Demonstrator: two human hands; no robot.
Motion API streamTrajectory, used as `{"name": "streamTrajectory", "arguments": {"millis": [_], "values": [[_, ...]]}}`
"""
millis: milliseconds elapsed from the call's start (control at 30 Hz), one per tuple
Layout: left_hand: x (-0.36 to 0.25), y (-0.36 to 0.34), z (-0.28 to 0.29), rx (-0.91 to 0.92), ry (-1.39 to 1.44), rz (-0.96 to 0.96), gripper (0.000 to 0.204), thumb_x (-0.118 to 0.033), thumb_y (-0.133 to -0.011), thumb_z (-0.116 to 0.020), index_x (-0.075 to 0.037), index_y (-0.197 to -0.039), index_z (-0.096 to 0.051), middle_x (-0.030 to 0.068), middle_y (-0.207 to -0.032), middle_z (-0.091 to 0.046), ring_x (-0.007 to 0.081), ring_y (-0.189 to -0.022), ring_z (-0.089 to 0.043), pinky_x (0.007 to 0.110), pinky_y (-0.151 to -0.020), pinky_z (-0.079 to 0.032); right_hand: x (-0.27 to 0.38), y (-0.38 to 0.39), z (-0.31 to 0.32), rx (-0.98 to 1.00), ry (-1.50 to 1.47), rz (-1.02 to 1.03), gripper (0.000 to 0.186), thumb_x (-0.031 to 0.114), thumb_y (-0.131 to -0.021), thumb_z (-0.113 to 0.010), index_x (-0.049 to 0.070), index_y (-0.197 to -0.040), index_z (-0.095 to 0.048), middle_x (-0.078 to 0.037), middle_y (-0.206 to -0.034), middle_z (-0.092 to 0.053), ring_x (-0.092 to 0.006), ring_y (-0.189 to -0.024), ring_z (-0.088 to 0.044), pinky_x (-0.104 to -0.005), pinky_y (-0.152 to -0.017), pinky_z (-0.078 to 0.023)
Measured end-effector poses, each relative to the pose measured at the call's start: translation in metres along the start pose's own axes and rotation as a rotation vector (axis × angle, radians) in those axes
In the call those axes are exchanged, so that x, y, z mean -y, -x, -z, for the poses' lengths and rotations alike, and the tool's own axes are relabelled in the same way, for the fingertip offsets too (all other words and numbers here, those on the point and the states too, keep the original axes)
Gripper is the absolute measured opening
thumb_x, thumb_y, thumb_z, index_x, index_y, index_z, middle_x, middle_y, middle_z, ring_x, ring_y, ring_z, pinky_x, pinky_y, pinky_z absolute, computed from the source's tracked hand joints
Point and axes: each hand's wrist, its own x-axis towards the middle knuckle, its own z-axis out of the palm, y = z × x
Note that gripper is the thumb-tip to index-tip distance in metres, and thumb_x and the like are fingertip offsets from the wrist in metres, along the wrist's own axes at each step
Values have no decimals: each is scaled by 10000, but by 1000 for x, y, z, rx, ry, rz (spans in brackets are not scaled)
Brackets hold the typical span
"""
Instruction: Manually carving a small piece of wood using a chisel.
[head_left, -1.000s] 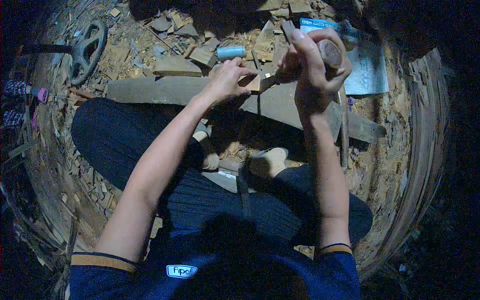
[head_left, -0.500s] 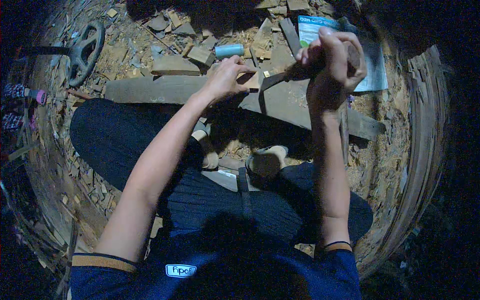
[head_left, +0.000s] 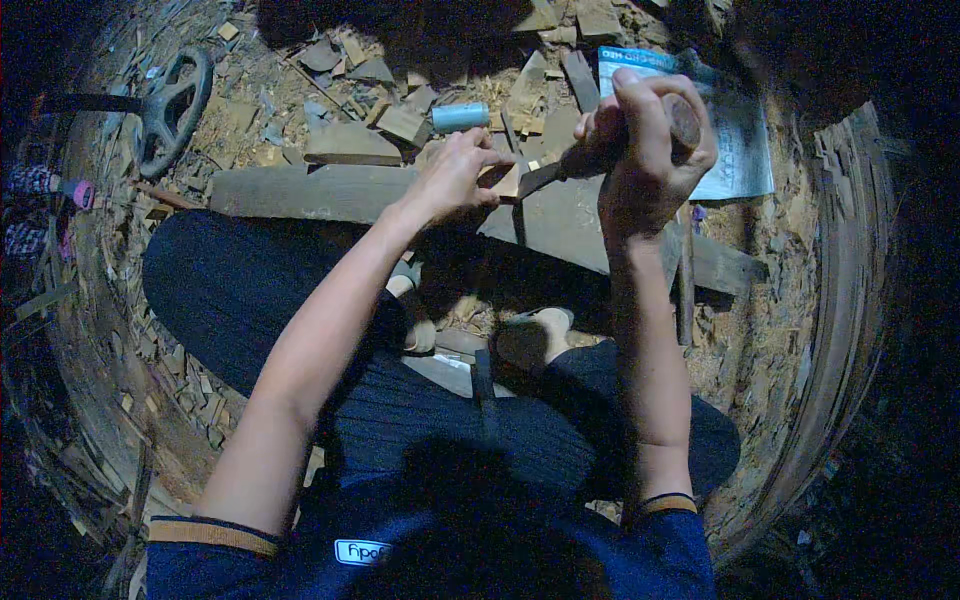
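My left hand [head_left: 455, 178] is closed on a small pale wood block [head_left: 509, 184], pinching it between thumb and fingers over the long plank. In my right fist [head_left: 652, 150] is a wood-handled blade [head_left: 541, 178]; the round end of its handle shows above the fist. The dark blade points left, its tip at or very close to the block's right side. Whether the two touch, I cannot tell. The grey plank [head_left: 300, 192] lies crosswise in front of my knees, under both hands.
A light blue cylinder [head_left: 460, 117] lies just beyond my left hand. Wood offcuts [head_left: 350, 143] and chips litter the far ground. A blue-and-white printed sheet [head_left: 735, 150] lies at the right, a dark spoked wheel [head_left: 175, 112] at the far left. A thin stick [head_left: 686, 280] stands near my right forearm.
My right hand and the blade have moved slightly left and down in the picture, bringing the blade closer to the block. The left hand still holds the block.
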Motion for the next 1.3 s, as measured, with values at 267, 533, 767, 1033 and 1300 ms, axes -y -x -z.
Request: {"name": "streamTrajectory", "arguments": {"millis": [267, 533, 767, 1033, 1300], "values": [[-8, -2, 5, 43, 9, 73, 564, -145, -636, -804, -169, -1178, -650, 121, -1060, -543, 306, -1025, -523, 396, -925, -439, 1, -2, 0, 38, 18, -4, 180, 125, -824, -676, 57, -695, -571, 7, -541, -564, -57, -452, -546, -222, -421, -449], [-15, -3, 10, 73, 19, 123, 551, -148, -639, -801, -185, -1170, -657, 122, -1057, -551, 314, -1027, -523, 404, -929, -444, 1, -2, 6, 14, 61, -6, 188, 139, -835, -665, 61, -698, -562, 7, -542, -552, -66, -441, -533, -217, -421, -419], [-13, -2, 7, 63, 22, 121, 556, -129, -643, -803, -176, -1176, -650, 124, -1103, -532, 321, -1059, -499, 408, -939, -434, 3, -3, 2, 11, -20, -16, 158, 138, -833, -666, 67, -728, -571, -9, -535, -555, -75, -436, -532, -221, -414, -405], [-7, -4, 3, 65, 15, 82, 583, -151, -640, -804, -186, -1197, -636, 112, -1115, -559, 316, -1051, -519, 405, -923, -435, 9, 0, -4, -19, 66, -53, 152, 90, -814, -636, 22, -705, -555, -64, -567, -523, -143, -446, -498, -318, -479, -481], [-9, -2, 7, 48, 28, 70, 588, -171, -640, -814, -194, -1200, -635, 122, -1129, -554, 315, -1057, -519, 407, -932, -434, 9, -2, -10, -52, 37, -70, 160, 109, -823, -653, 30, -710, -570, -54, -567, -525, -139, -448, -516, -310, -479, -489]]}}
